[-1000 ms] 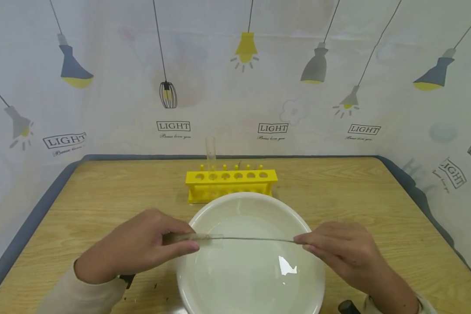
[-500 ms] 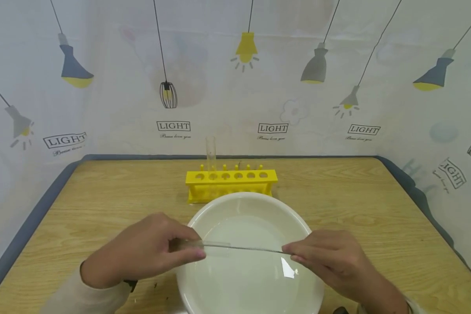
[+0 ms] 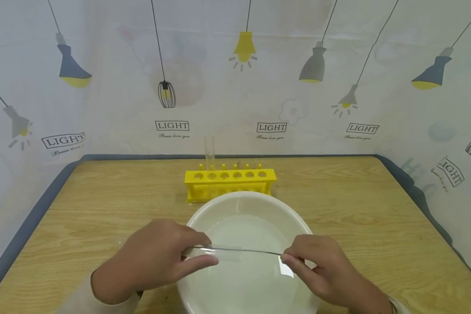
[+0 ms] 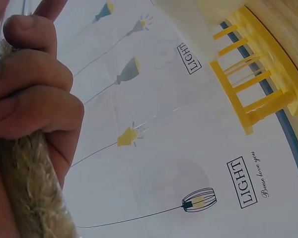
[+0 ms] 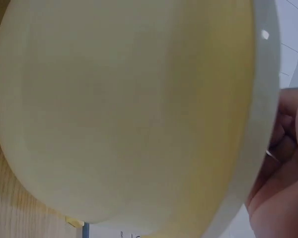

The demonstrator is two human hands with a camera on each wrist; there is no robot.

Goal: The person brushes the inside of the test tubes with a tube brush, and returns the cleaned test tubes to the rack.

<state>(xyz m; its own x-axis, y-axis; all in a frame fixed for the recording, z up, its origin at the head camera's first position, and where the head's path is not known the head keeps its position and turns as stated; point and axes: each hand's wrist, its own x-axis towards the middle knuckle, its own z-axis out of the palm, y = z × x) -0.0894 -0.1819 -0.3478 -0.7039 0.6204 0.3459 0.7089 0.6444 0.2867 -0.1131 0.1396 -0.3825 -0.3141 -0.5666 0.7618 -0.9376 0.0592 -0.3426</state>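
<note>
My left hand grips a clear test tube, which lies almost level above the white basin. The wire handle of a test tube brush comes out of the tube's mouth, and my right hand pinches it. In the left wrist view, curled fingers wrap the tube, and the brush's matted tan bristles fill its lower part. The right wrist view shows the basin's outer wall with part of the right hand beyond the rim. The fingertips are hidden there.
Behind the basin stands a yellow test tube rack. Another clear test tube is upright in one of its holes. The wooden table ends at a white printed backdrop.
Both hands have come lower and closer together. My left hand has shifted right with the tube, my right hand left, so less of the wire shows between them.
</note>
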